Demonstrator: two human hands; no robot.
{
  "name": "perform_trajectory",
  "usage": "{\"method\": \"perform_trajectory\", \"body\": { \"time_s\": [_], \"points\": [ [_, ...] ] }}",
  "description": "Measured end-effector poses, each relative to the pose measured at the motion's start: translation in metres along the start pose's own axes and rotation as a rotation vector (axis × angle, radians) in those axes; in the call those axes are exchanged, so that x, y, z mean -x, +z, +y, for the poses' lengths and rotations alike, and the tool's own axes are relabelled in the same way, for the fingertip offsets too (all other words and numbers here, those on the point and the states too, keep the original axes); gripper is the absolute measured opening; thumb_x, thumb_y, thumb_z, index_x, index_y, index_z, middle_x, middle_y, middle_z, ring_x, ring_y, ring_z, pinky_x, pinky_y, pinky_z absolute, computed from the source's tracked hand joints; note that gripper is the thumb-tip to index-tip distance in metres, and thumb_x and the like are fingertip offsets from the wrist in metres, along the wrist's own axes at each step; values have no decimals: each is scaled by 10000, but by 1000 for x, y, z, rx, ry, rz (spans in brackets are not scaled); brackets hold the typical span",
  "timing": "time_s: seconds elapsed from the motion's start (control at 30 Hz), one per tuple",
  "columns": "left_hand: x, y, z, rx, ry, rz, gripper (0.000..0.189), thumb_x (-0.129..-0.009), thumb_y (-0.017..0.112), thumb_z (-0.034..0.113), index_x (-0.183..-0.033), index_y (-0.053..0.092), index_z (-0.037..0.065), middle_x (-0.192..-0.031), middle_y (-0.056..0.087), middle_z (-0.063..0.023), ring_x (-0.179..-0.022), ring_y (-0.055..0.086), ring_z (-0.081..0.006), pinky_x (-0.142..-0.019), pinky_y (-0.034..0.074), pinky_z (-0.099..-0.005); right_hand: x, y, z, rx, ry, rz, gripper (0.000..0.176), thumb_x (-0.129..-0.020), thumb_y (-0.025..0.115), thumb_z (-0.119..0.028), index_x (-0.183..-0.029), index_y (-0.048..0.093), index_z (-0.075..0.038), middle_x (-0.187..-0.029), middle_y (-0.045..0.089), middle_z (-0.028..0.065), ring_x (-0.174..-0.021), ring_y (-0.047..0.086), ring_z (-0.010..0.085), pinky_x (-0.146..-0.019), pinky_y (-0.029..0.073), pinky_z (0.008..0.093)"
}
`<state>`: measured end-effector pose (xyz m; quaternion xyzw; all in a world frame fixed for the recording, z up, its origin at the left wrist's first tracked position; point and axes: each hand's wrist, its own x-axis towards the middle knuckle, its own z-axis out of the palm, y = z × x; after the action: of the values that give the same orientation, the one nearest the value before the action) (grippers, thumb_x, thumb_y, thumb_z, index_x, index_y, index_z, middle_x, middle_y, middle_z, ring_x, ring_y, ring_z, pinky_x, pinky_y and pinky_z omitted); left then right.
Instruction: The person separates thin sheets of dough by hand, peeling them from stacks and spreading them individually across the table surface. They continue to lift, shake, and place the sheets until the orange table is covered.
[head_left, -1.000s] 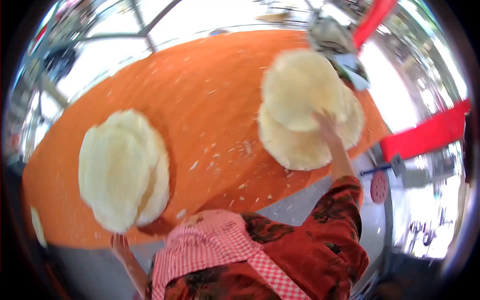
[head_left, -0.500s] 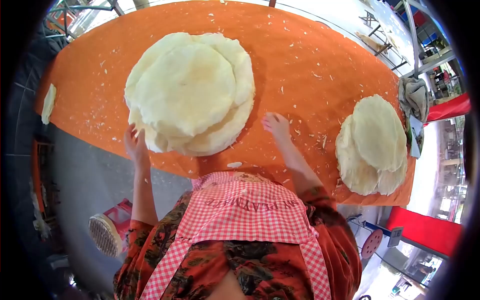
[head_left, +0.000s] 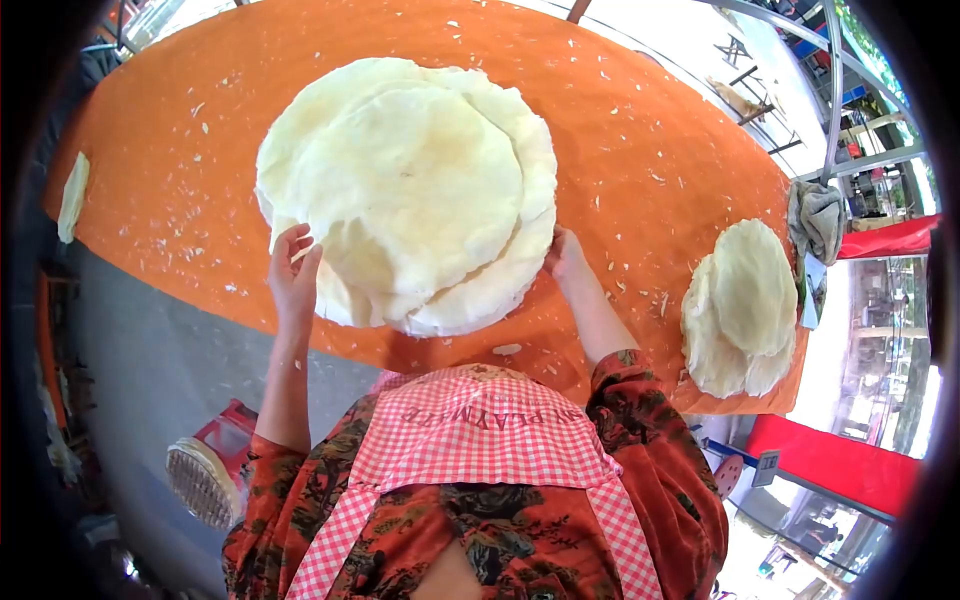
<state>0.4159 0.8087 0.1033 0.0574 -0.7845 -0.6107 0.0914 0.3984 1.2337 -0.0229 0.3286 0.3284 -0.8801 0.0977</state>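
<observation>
A stack of large, pale, round sheets point(head_left: 420, 170), flat with uneven torn-looking edges, lies before me. A smaller sheet tops wider ones, and a shallow dent shows on its near left. My left hand point(head_left: 294, 272) is at the stack's near left rim, fingers apart and slightly curled, overlapping the edge in this view. At the right rim, my right hand point(head_left: 566, 258) has its fingers bent in around the edge, the fingertips partly hidden against it. Both palms face inward toward the stack.
The orange tabletop point(head_left: 640, 130) is sprinkled with pale flakes. A smaller pile of similar sheets point(head_left: 745, 310) sits at the right end, with a grey cloth point(head_left: 815, 215) beyond it. A thin pale piece point(head_left: 73, 198) lies at the left edge. A round-topped stool point(head_left: 205, 483) stands below left.
My right hand has come up to the stack's right rim, from which it was apart. My left hand stays by the near left edge. The view has shifted and come closer.
</observation>
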Motion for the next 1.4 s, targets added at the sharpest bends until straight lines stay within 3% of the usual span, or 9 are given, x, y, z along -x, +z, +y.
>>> {"method": "perform_trajectory", "body": {
  "time_s": [0.03,0.27,0.43,0.57,0.6,0.67,0.73,1.0,1.4],
  "points": [
    [-6,1,1,-9,-4,-18,312,-862,626,47,-1168,567,35,-1178,585,-61,-1044,555,-167,-829,484,-284,-20,-7,6,-47,87,-57,318,-916,489,-145,-1174,560,26,-1078,637,144,-951,634,214,-799,546,383],
    [-38,20,15,-146,35,-148,334,-847,643,47,-1173,568,48,-1161,592,-58,-1047,563,-161,-842,479,-292,-7,43,18,-77,48,-205,315,-912,500,-128,-1190,568,2,-1090,640,126,-956,631,198,-812,540,374],
    [-53,59,16,-548,208,-344,533,-836,700,167,-1319,498,64,-1400,442,-133,-1309,406,-270,-1042,367,-390,17,78,27,-67,-22,-315,317,-909,508,-116,-1202,575,-15,-1099,643,114,-959,629,186,-821,535,367],
    [-75,86,-2,-472,-2,-540,575,-876,670,256,-1382,460,82,-1430,392,-134,-1310,394,-273,-1078,341,-376,50,112,19,36,-323,-484,334,-909,542,-127,-1232,588,-57,-1163,640,67,-976,617,168,-880,501,346],
    [-77,89,3,-470,-50,-553,569,-880,664,266,-1380,463,83,-1431,388,-129,-1305,396,-272,-1078,342,-375,34,117,24,-64,-138,-406,340,-924,533,-132,-1253,578,-59,-1197,630,58,-1032,603,172,-943,461,327],
    [-78,95,21,-465,-148,-563,559,-888,653,284,-1377,468,87,-1432,380,-118,-1294,401,-268,-1078,344,-373,42,120,9,-151,33,-451,356,-956,506,-211,-1276,568,-69,-1224,617,58,-1119,572,175,-995,428,336],
    [-82,95,20,-409,-232,-545,540,-895,641,301,-1371,482,102,-1406,400,-94,-1290,388,-279,-1070,347,-379,58,118,2,-20,-165,-422,462,-975,453,-388,-1314,531,-83,-1271,589,66,-1159,545,191,-1011,411,366],
    [-89,97,2,-496,-88,-483,555,-861,671,256,-1352,494,69,-1373,456,-118,-1267,424,-259,-1054,345,-364,32,106,18,28,-17,-437,477,-970,458,-403,-1320,524,-84,-1281,581,70,-1166,541,199,-1014,409,370],
    [-113,70,-4,-93,-448,-371,581,-907,588,285,-1431,406,112,-1295,509,-76,-1189,475,-247,-1002,403,-395,1,179,47,134,46,-643,501,-964,464,-425,-1329,514,-85,-1296,569,75,-1175,535,211,-1018,405,376]
  ]
}}
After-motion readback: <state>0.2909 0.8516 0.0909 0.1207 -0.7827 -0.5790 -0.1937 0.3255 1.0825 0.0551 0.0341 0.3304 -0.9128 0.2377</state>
